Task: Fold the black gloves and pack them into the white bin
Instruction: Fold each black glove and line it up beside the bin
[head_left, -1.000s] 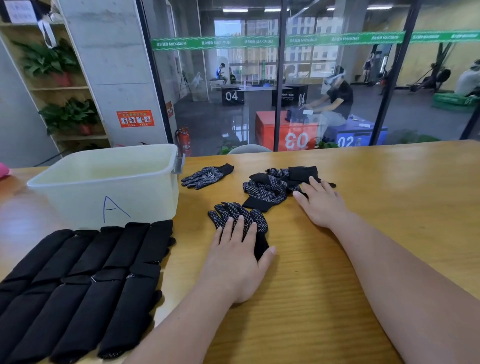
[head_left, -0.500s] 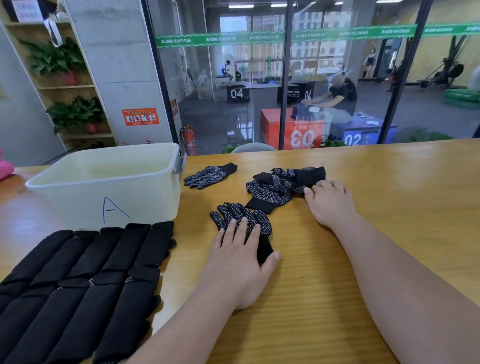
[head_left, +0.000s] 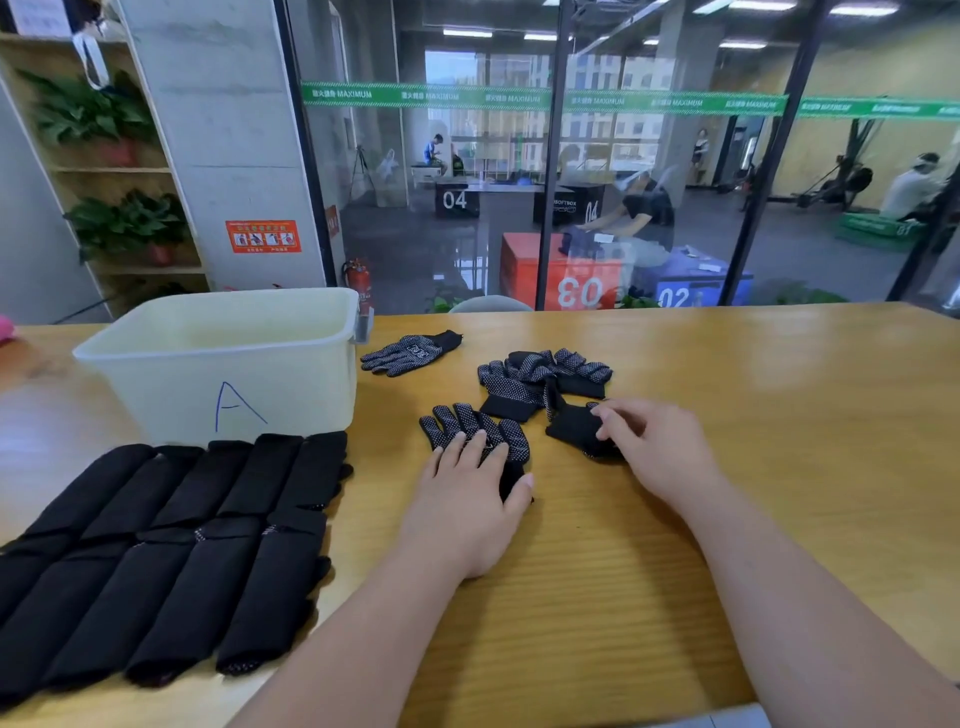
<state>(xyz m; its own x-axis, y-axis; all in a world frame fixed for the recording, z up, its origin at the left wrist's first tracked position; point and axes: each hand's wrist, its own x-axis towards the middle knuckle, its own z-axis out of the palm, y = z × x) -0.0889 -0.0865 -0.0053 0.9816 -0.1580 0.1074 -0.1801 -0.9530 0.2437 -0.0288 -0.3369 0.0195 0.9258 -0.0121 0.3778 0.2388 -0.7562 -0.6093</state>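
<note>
Pressing down with straight fingers, the left hand (head_left: 462, 499) pins a limp black knit glove with white grip dots (head_left: 480, 428) right of the white plastic bin (head_left: 234, 358). The right hand (head_left: 660, 447) seemingly pinches a second black glove (head_left: 574, 428) by its soft cuff, probably the surest hold on such light, floppy fabric.
</note>
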